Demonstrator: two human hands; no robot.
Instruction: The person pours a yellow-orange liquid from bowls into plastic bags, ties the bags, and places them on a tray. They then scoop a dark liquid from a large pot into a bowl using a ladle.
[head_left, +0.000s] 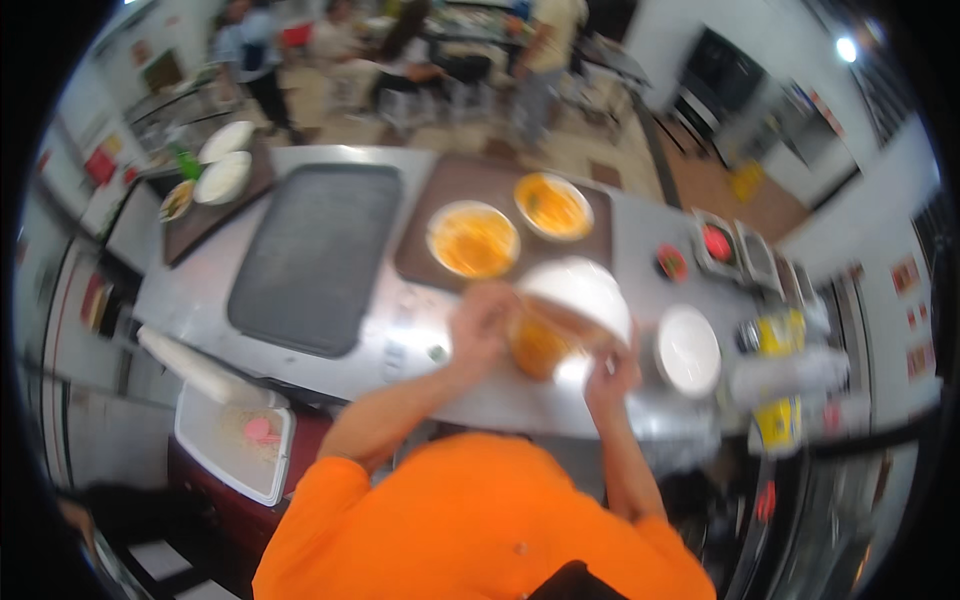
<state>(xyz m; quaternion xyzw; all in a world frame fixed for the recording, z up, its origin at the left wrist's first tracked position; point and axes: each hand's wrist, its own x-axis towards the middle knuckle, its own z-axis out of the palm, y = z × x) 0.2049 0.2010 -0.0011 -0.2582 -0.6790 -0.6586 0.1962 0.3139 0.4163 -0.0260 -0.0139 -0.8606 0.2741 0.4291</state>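
Note:
Close in front of me, a white bowl (577, 291) is tipped over, with its rounded underside facing up. Below its rim is a see-through container or bag (541, 345) with orange-brown food in it; blur hides which it is. My left hand (486, 319) grips the left edge of this see-through thing, close to the bowl. On the other side, my right hand (613, 375) holds the bowl's lower right rim. Just beyond, a brown tray (420, 255) carries one bowl of orange food (474, 240) and another bowl of orange food (553, 206).
Left on the steel table (405, 330) lies a dark grey tray (315, 255). A white bowl (688, 351) stands at right, near a small red dish (672, 262), metal containers (718, 244) and bottles (780, 334). A white tub (232, 442) holds a pink scoop (259, 431). People stand and sit beyond.

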